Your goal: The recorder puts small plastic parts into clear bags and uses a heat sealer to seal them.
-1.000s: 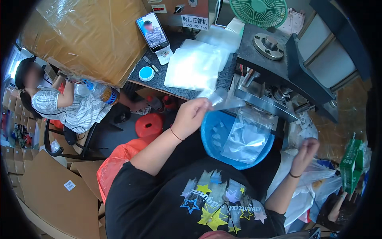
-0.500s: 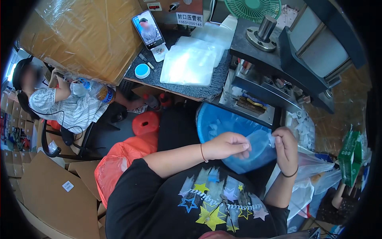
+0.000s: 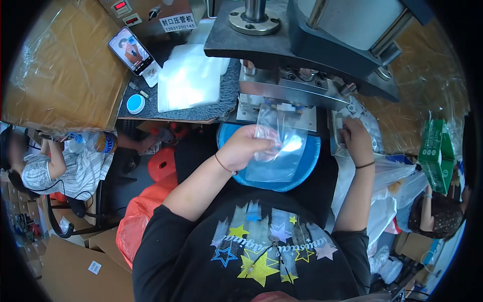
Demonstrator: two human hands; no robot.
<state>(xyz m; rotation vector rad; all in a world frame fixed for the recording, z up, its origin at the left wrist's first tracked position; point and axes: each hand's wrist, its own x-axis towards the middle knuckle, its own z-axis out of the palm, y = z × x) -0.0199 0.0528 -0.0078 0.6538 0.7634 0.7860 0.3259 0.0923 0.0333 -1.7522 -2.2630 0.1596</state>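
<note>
A black short-sleeved shirt is worn, printed across the chest with stars in yellow, blue, white and pink and a curved line of pale lettering. Both forearms are left bare. A thin dark band is worn on the left wrist, and another on the right wrist.

A round basin (image 3: 307, 166) sits on the person's lap, just near of a press machine (image 3: 302, 60). A clear bag (image 3: 279, 146) lies over the basin, under the left hand (image 3: 246, 146). The right hand (image 3: 357, 141) rests right of the basin. Far left, a stack of bags (image 3: 188, 80) lies on a mat (image 3: 226, 98), with a phone (image 3: 131, 50) to its left.
</note>
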